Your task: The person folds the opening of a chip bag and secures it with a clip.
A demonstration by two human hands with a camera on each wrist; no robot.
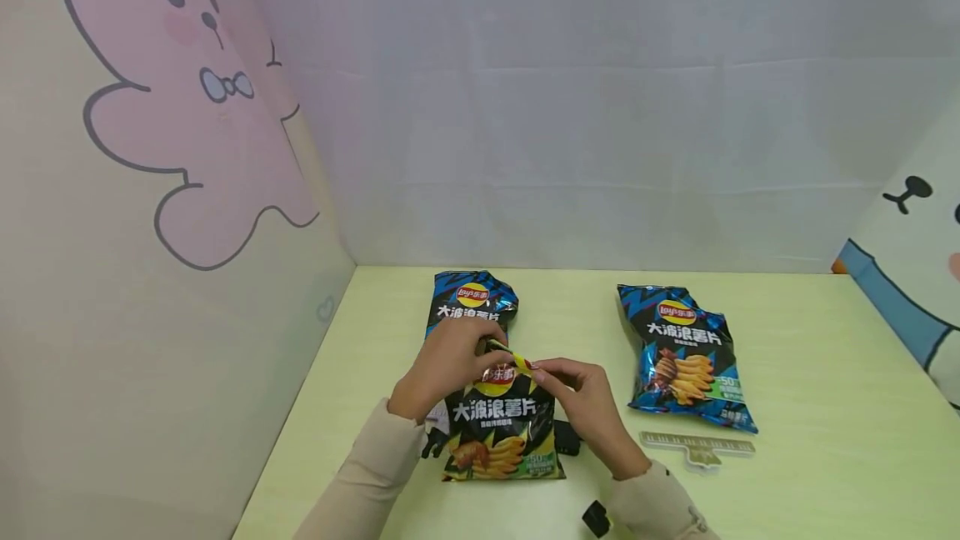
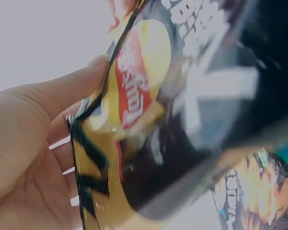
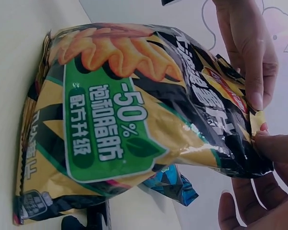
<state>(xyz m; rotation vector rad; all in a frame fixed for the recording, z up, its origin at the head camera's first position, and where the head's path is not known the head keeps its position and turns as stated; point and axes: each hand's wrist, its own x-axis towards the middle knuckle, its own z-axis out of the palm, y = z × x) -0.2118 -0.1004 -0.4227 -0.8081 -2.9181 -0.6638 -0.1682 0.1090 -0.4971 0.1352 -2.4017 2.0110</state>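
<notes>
left hand (image 1: 444, 361): pinching the yellow chip bag's (image 1: 501, 432) top edge
right hand (image 1: 585, 402): pinching that edge too, near tabletop's (image 1: 825, 457) front edge

A yellow-and-black chip bag (image 3: 134, 124) fills the view, lying crosswise with its sealed top edge toward the hands. Its face carries a green panel marked "-50%" and pictured ridged chips. The right hand (image 3: 264, 187) pinches the bag's top corner, thumb tip pressed on the foil, with the fingers curled below. The left hand (image 3: 247, 52) holds the same top edge from the far side, fingers extended down onto it. A blue chip bag (image 3: 175, 184) shows partly beneath the yellow bag, just beside the right hand's fingers. Pale tabletop (image 3: 19, 38) lies at the bag's far end.
</notes>
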